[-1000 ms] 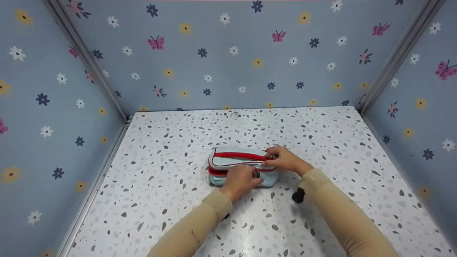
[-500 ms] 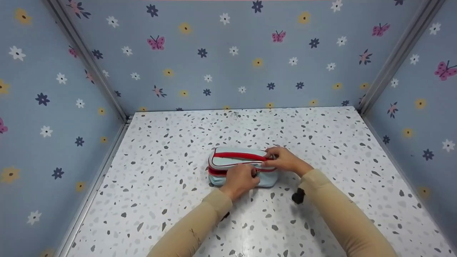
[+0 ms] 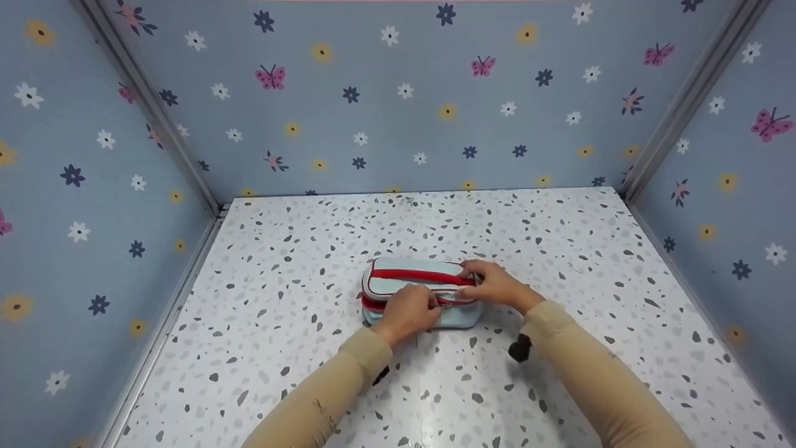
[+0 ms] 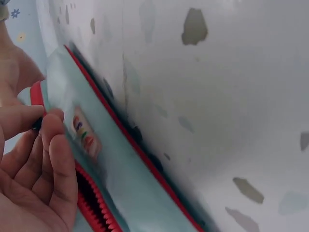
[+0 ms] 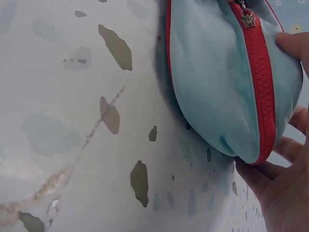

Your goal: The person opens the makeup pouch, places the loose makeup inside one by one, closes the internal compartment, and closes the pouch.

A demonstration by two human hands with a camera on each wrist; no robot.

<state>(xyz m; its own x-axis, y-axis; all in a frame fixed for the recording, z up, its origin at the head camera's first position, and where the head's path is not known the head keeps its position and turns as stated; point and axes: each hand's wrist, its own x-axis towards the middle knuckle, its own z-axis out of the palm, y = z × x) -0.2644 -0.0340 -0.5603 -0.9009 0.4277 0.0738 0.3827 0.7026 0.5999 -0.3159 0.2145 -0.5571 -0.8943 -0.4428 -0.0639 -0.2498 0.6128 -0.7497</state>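
A light blue pencil case [image 3: 388, 265] with red piping and a red top strap [image 3: 410, 274] stands on the speckled tabletop. My left hand [image 3: 407, 311] is at the middle of its front; in the left wrist view, thumb and fingers pinch a small dark zipper pull [image 4: 37, 123], mostly hidden. Beside those fingers the red zip [image 4: 94, 200] gapes. My right hand [image 3: 496, 286] grips the case's right end, thumb in front and fingers behind and below. In the right wrist view a metal pull tab [image 5: 248, 19] hangs free, and the red teeth [image 5: 263, 87] below it are meshed.
White speckled tabletop [image 3: 298, 249] surrounds the case. Blue flowered panels [image 3: 398, 124] rise at the back and both sides, joined by grey metal posts [image 3: 678, 106]. A small black object [image 3: 519, 348] hangs below the right wrist.
My left hand has slid a little to the left along the front of the case, uncovering the metal tab and more of the zip on its right. My right hand keeps its grip.
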